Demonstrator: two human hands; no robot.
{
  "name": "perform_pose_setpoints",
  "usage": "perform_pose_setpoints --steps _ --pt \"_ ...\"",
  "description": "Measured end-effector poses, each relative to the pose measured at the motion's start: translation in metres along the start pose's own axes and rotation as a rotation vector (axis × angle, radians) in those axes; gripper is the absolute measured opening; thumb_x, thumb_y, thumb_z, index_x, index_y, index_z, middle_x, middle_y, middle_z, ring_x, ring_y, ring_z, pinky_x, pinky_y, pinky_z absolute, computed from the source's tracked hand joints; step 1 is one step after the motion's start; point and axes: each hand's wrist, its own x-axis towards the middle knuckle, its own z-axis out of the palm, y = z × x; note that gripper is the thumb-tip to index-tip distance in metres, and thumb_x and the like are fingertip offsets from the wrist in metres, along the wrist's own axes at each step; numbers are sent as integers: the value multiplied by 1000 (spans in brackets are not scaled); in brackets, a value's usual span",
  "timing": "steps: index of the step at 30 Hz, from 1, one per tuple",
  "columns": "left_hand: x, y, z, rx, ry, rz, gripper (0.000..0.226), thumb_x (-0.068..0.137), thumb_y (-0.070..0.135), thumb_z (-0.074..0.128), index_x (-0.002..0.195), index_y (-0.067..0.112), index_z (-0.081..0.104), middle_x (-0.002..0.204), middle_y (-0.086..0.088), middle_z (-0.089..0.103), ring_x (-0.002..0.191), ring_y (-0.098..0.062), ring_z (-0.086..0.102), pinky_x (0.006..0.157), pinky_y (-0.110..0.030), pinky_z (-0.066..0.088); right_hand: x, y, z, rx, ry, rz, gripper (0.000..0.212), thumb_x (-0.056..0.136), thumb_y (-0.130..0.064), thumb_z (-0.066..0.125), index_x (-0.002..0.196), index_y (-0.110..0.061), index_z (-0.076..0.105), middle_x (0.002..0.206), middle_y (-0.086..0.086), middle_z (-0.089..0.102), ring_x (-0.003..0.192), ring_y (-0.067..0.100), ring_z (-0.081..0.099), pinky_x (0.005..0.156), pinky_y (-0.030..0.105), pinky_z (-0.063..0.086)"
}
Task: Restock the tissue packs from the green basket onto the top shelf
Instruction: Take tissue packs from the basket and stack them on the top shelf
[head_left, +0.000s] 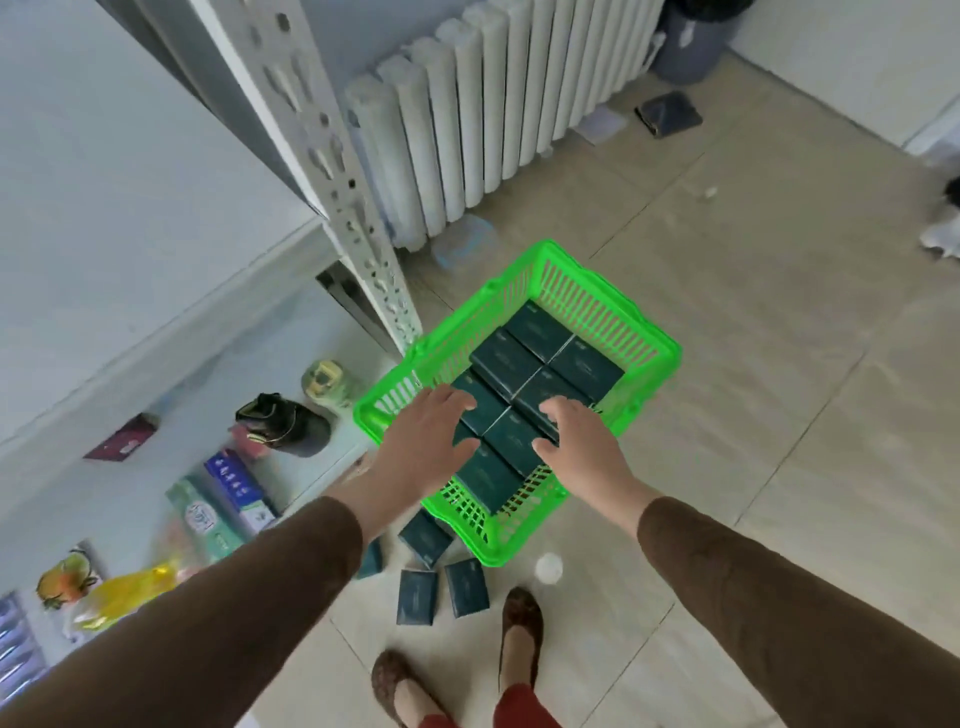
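Over the green basket (618, 312) on the floor, left hand (426, 441) and right hand (576, 439) hover with fingers spread, gripping nothing, above neat rows of dark teal tissue packs (540, 384), where a hasty two-handed grab could spill more beside the loose packs (441, 587) underfoot.

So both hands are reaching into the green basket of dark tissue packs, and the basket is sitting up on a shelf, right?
Not quite. The head view shows the green basket standing on the tiled floor beside the shelving, not on a shelf. The rest holds: the left hand and right hand reach over the dark tissue packs inside it.
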Motion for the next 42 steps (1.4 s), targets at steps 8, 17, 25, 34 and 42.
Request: perform_pose_setpoints --steps 8,17,25,34,42 --pt "153 -36 101 277 -154 42 47 89 17 61 133 14 46 130 -7 50 118 -28 48 96 -45 44 116 87 53 -112 -19 159 50 93 -22 62 137 -4 43 133 19 50 120 37 51 100 40 41" --pt "245 -53 151 580 -68 139 68 75 -3 65 137 10 41 129 -12 49 115 -32 48 86 -41 42 175 117 102 -396 24 150 54 88 -25 70 129 -5 40 129 17 50 117 32 53 88 38 48" --pt "226 -69 144 824 -107 168 63 73 24 76 128 12 46 115 -10 59 112 -30 46 84 -37 39 170 109 107 -375 -171 267 83 73 -42 84 133 -8 37 124 13 60 129 32 41 89 40 43" --pt "64 -56 13 355 2 -174 52 74 55 70 107 20 51 105 -5 62 106 -30 54 74 -37 41 87 25 -17 25 -163 38 67 75 -26 79 132 -21 44 118 12 51 79 27 60 54 29 38" --pt "-178 -70 -185 -208 239 -494 41 74 35 76 104 33 49 85 3 62 71 -18 59 59 -32 45 -39 -176 -113 319 -213 -313 79 68 -19 84 129 -34 35 109 7 66 92 26 68 91 43 53"
